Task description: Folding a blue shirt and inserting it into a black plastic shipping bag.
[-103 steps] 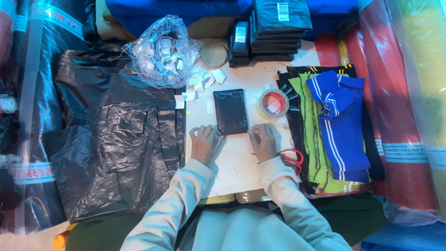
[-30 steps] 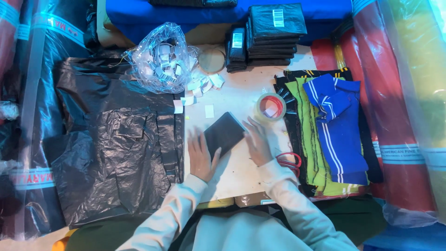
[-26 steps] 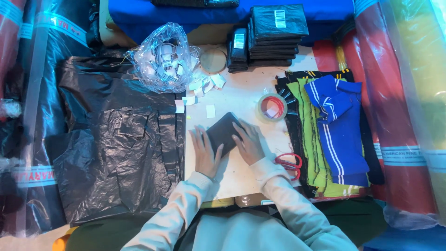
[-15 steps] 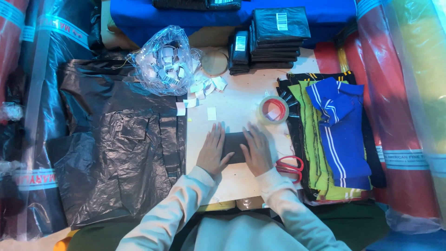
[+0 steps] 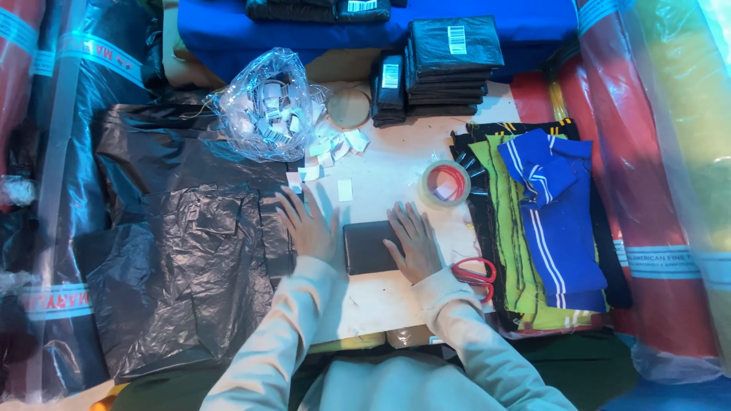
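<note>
Right hand [image 5: 415,242] is lying flat, fingers spread, on the right end of a small black wrapped packet [image 5: 369,247], pressing on it rather than clasping it. The packet sits flat on the white surface [image 5: 381,171], right in front of the person, long side running left to right. Left hand [image 5: 307,223] is off the packet, just to its left, open and flat with fingers splayed, resting at the edge where the surface meets a big sheet of black plastic [image 5: 183,228].

Red-handled scissors [image 5: 476,272] lie just right of the right wrist. A roll of clear tape [image 5: 445,183] sits a bit beyond the right hand's fingertips. Further back there's a clear bag of white labels [image 5: 266,103] and a stack of black packets [image 5: 449,65]. Folded blue and green fabric [image 5: 548,205] is piled off to the right.
</note>
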